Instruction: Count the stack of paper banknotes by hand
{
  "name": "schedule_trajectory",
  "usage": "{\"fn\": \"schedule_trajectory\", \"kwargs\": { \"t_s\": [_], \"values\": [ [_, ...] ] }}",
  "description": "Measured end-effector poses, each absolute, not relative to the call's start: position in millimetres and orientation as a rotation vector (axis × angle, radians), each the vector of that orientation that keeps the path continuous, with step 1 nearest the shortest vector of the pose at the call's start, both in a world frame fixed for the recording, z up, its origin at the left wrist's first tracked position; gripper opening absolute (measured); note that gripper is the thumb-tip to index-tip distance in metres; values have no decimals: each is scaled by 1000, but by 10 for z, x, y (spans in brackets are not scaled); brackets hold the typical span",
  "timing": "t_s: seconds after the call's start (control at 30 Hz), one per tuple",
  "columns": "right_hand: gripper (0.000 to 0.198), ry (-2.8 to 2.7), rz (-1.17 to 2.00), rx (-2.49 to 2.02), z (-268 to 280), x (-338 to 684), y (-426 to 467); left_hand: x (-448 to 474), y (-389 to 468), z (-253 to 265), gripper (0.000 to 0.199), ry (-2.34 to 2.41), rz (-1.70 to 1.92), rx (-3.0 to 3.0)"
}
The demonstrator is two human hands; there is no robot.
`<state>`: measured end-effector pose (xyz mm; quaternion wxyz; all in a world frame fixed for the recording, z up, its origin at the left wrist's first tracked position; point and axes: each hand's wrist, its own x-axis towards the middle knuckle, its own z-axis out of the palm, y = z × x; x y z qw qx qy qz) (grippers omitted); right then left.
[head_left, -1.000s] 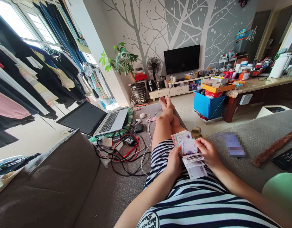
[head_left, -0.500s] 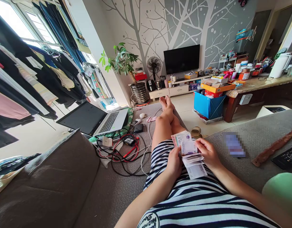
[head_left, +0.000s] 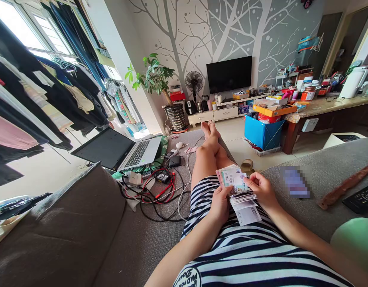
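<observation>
A stack of banknotes [head_left: 231, 177] is gripped in my left hand [head_left: 220, 202], its thumb lying across the front note. The notes are pink, white and bluish, and a large 5 shows on the front one. My right hand [head_left: 263, 191] is closed in a pinch at the right edge of the front note. Below the stack, several folded-over notes [head_left: 243, 199] fan down, and one pale note [head_left: 248, 215] hangs lowest, over the striped cloth [head_left: 201, 195] on my lap. The fingers behind the notes are hidden.
On the sofa to the left lie tangled cables [head_left: 162, 199] and an open laptop [head_left: 126, 153]. To the right are a blurred-out purple item [head_left: 296, 182], a brown strip [head_left: 348, 185] and a black remote [head_left: 360, 198]. Beyond stand a blue bin [head_left: 261, 133] and a cluttered table [head_left: 327, 107].
The front of the stack now shows a different note face, with a 5 visible. My right fingers have shifted slightly at the note's edge; my left hand stays in place.
</observation>
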<state>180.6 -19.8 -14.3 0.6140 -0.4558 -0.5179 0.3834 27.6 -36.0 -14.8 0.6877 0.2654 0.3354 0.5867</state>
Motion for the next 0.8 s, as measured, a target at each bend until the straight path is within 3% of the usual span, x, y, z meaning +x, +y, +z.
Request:
{"fn": "schedule_trajectory", "kwargs": {
  "t_s": [0.4, 0.8],
  "values": [
    [55, -1298, 849, -1025, -73, 1805, -246, 285, -342, -163, 40, 750, 1329, 572],
    [51, -1299, 898, -970, -31, 1790, -278, 284, -304, -197, 29, 772, 1335, 591]
  ]
}}
